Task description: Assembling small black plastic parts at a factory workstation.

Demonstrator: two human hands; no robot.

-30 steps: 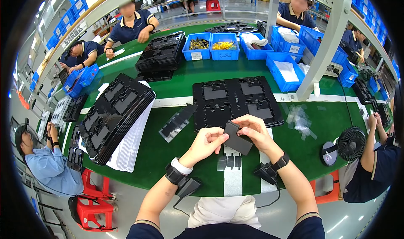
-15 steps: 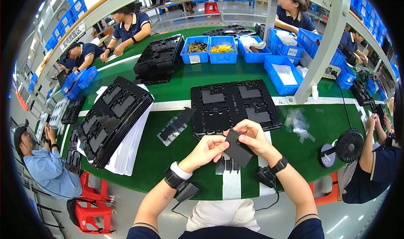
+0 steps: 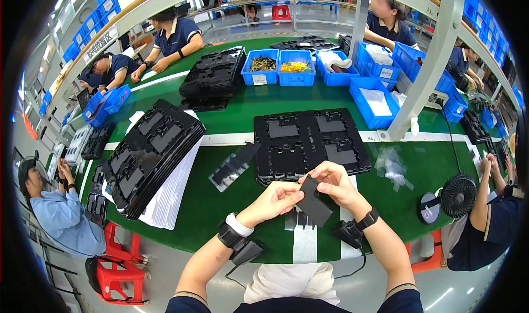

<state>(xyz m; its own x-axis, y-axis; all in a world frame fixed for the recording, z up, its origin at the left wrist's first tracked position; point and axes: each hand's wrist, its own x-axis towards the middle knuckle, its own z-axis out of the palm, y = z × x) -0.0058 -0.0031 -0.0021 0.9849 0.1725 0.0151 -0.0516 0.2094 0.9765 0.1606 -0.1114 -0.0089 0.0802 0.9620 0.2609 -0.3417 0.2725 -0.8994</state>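
My left hand (image 3: 277, 199) and my right hand (image 3: 337, 189) hold a thin, flat black rectangular panel (image 3: 316, 208) between them, just above the near edge of the green bench. The left fingers and thumb pinch its upper left edge. On the other side, the right thumb and fingers grip its top corner, by what looks like a small cutout. The panel hangs tilted, its lower end towards me. Just beyond my hands lies a black moulded tray (image 3: 306, 142) with grey pieces in its pockets. Under the panel, white strips (image 3: 305, 244) run to the bench edge.
Stacked black trays (image 3: 154, 153) lean on white sheets at left. A clear film sheet (image 3: 233, 167) sits left of the tray, crumpled clear film (image 3: 392, 167) to its right. A small fan (image 3: 458, 194) stands at right. Blue bins (image 3: 296, 68) line the back; a post (image 3: 424, 76) rises at right.
The whole view has shifted slightly. Both hands keep their hold on the black panel, which sits a little lower; the right fingers have shifted slightly at its top.
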